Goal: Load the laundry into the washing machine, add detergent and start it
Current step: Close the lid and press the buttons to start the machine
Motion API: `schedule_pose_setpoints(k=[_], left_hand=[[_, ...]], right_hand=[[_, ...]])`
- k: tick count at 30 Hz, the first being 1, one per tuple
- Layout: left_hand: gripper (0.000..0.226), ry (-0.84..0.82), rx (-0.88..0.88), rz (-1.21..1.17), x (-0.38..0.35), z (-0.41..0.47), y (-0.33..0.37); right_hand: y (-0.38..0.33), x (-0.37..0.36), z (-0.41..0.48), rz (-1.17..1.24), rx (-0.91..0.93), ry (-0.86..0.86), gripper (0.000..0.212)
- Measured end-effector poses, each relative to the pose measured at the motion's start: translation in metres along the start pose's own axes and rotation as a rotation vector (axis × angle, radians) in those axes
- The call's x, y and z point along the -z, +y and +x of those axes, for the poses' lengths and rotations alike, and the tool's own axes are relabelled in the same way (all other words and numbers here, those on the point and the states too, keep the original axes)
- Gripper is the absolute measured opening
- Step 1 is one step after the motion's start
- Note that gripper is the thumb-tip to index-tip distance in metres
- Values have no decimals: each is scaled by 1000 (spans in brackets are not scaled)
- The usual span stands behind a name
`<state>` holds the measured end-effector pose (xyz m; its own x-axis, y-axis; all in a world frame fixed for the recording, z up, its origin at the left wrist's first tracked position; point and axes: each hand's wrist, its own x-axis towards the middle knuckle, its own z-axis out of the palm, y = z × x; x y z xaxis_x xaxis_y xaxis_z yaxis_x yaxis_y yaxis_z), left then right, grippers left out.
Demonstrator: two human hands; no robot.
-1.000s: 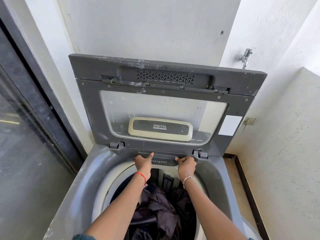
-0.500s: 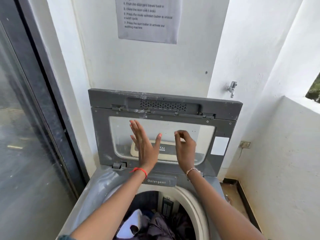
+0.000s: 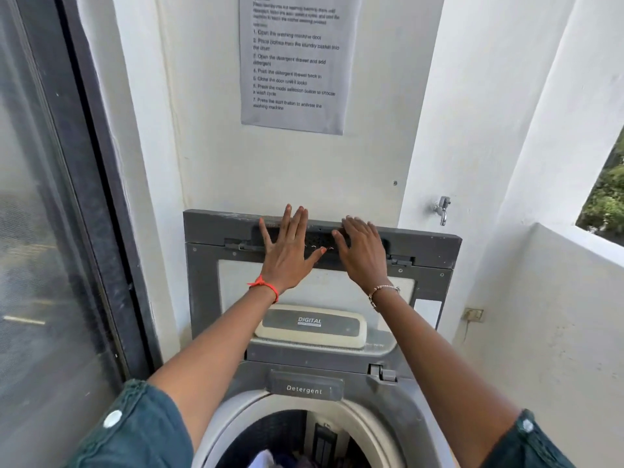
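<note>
left hand (image 3: 286, 256), right hand (image 3: 364, 256) rose to lid (image 3: 434, 246) top.

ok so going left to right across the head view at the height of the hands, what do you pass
glass door → dark door frame → left hand → right hand → tap → low balcony wall

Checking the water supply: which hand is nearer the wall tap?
Right. The right hand is at the upper edge of the raised lid, left of and below the tap; the left hand lies beside it, farther left.
</note>
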<state>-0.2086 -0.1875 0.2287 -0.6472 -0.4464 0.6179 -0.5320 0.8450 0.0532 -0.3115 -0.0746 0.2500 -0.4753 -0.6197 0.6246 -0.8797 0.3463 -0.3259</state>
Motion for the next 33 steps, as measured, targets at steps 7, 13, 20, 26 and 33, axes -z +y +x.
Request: schedule_pose_setpoints(k=[7, 13, 20, 26, 33], left_hand=[[70, 35, -11, -34, 11, -8, 2], [66, 65, -37, -61, 24, -26, 3], [50, 154, -111, -15, 52, -71, 2], [38, 159, -260, -82, 85, -106, -8], [47, 90, -529, 30, 89, -185, -21]], right_hand=[[-6, 10, -8, -38, 2, -24, 46], [-20, 22, -24, -44, 6, 42, 43], [-40, 44, -58, -138, 9, 112, 34], [-60, 75, -89, 74, -71, -200, 24], [-69, 97, -132, 238, -203, -775, 50]])
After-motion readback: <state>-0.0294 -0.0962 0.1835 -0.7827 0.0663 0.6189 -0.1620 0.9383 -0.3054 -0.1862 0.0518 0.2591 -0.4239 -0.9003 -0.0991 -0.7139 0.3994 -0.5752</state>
